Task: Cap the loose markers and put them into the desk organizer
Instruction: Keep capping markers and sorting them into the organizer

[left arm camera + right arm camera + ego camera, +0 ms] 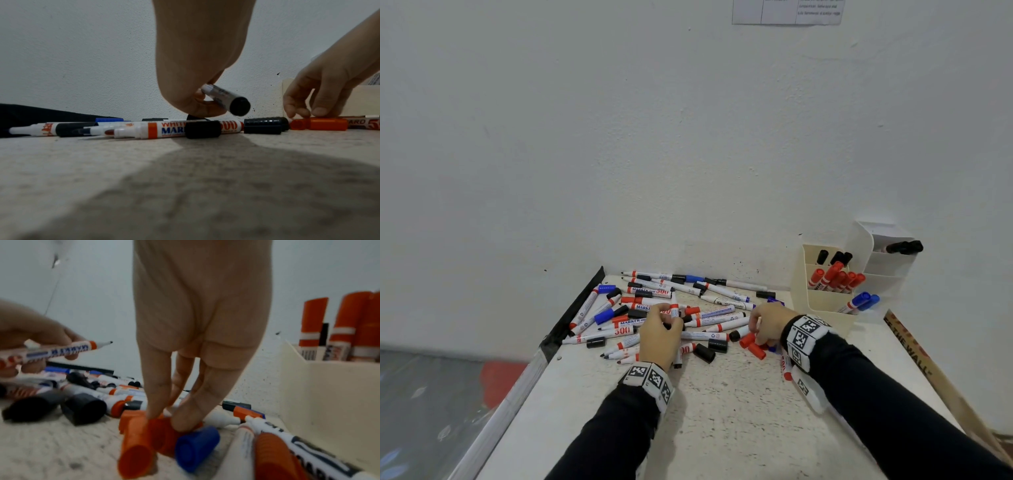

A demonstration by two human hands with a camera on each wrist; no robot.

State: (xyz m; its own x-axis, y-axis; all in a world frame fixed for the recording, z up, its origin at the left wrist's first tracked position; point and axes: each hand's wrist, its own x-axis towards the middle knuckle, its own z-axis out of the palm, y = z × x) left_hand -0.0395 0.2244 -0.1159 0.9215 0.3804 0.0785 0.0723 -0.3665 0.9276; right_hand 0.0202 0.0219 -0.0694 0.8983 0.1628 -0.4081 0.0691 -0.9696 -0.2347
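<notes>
Head view: most markers [674, 308] are seen scattered uncapped on the counter [722, 404]; few are stowed in the desk organizer [825, 305]. One marker [61, 350] is pinched in the left grip [659, 334]; a red cap [162, 431] is touched by right grip [768, 325] fingertips [153, 412].

Plain white wall [619, 137], printed paper notice [787, 12] taped high, speckled pale tabletop [722, 411], dark edge strip [578, 305]
</notes>
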